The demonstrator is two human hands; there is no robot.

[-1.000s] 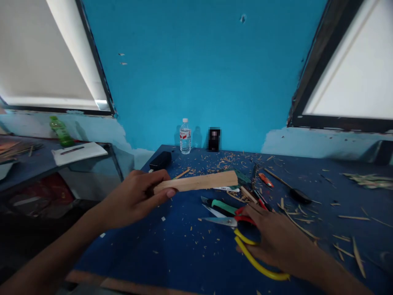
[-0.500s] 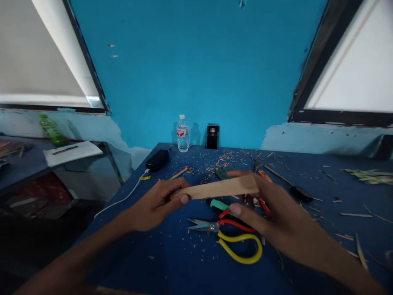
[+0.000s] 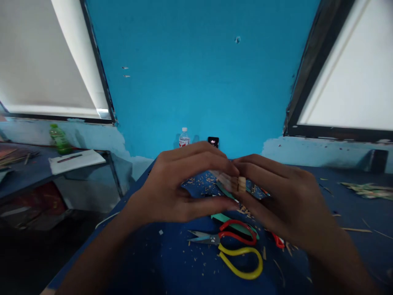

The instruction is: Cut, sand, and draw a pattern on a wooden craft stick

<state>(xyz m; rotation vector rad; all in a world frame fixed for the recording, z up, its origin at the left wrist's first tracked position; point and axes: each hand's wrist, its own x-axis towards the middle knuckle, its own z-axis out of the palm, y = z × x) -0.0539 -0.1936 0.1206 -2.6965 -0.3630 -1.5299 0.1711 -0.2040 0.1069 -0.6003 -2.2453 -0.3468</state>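
A short pale wooden strip (image 3: pixel 242 184) is held in front of me, with its end turned toward me and its length blurred. My right hand (image 3: pixel 285 196) pinches it between thumb and fingers. Curved around its left side is my left hand (image 3: pixel 181 184), thumb and fingers apart; its fingertips come close to the strip, and whether they touch it I cannot tell. Below my hands, scissors (image 3: pixel 214 239) with one red and one yellow handle lie on the blue table (image 3: pixel 178 270). Beside them is a green-and-black handled tool (image 3: pixel 219 217), partly covered by the red handle.
Wood shavings (image 3: pixel 199 180) litter the table. Near the wall stand a water bottle (image 3: pixel 184 139) and a phone (image 3: pixel 213 141). Thin strips (image 3: pixel 368 190) lie at the right. A side table at left bears a green bottle (image 3: pixel 59 141) and a paper pad (image 3: pixel 92 159) with a pen.
The wooden strip has turned from lying crosswise to end-on. My right hand has closed on it, while my left thumb and fingers have spread from their grip. The view has tilted up slightly.
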